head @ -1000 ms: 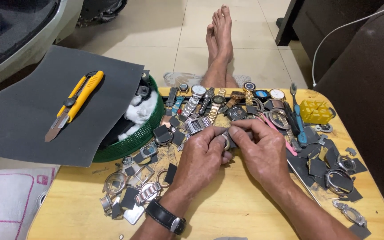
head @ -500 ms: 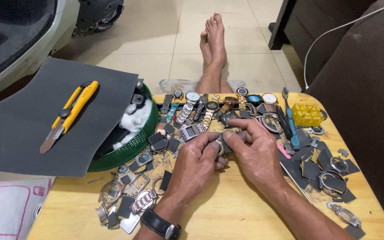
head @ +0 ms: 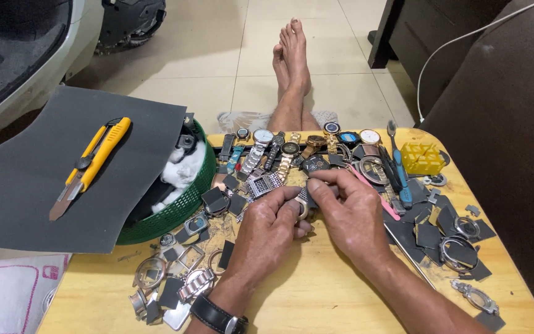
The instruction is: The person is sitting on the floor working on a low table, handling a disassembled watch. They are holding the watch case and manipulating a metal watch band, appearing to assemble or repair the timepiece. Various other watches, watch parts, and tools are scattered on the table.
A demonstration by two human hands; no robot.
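My left hand (head: 266,230) and my right hand (head: 348,213) meet over the middle of a low wooden table (head: 316,303). Together they pinch a small metal watch part (head: 303,201) between thumbs and fingertips; most of it is hidden by the fingers. A black wristwatch (head: 217,316) sits on my left wrist. Behind the hands lies a row of wristwatches (head: 279,151) with metal and coloured straps. Loose watch cases (head: 151,272) and dark square scraps lie left of my left hand.
A green plastic basket (head: 177,207) stands at the left, half covered by a grey sheet (head: 44,179) bearing a yellow utility knife (head: 91,164). A yellow plastic block (head: 423,158) and hand tools (head: 397,164) lie at the right. My bare feet (head: 292,49) rest beyond the table.
The view has shifted slightly. Both hands stay together on the small part, with only small finger movements.
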